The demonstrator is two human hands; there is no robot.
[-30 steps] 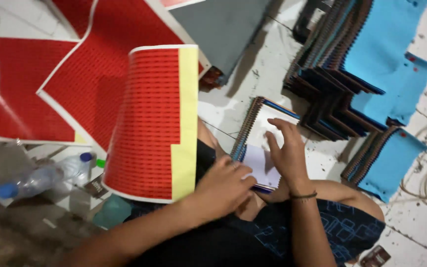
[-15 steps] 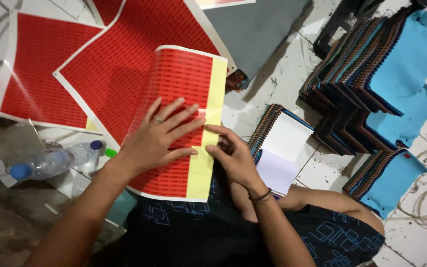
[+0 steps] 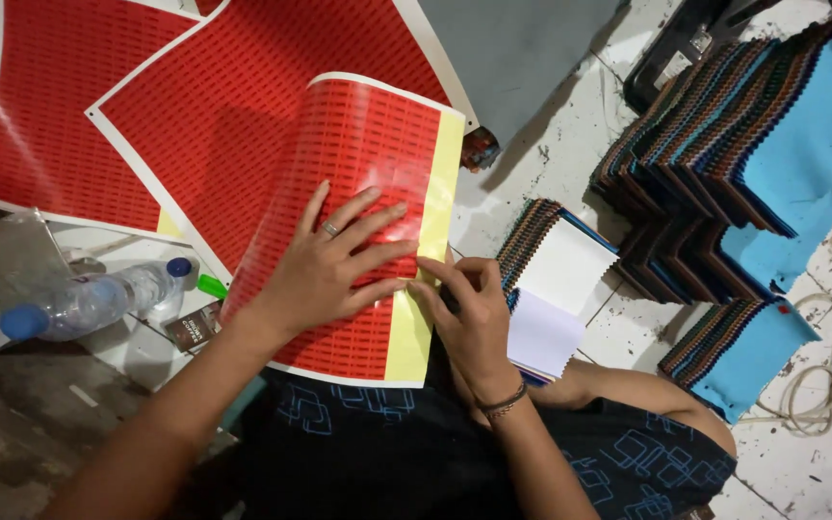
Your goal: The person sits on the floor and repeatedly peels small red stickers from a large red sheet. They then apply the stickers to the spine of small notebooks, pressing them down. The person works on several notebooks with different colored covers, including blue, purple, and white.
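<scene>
The sticker sheet (image 3: 358, 193) hides the lap; left hand (image 3: 334, 265) lies flat, spread on it, right hand (image 3: 469, 308) pinches its yellow edge.

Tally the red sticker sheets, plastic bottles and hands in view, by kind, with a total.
Red sticker sheets: 3, one under both hands, two flat on the floor
Plastic bottles: 2
Hands: 2, left hand, right hand
Total: 7
</scene>
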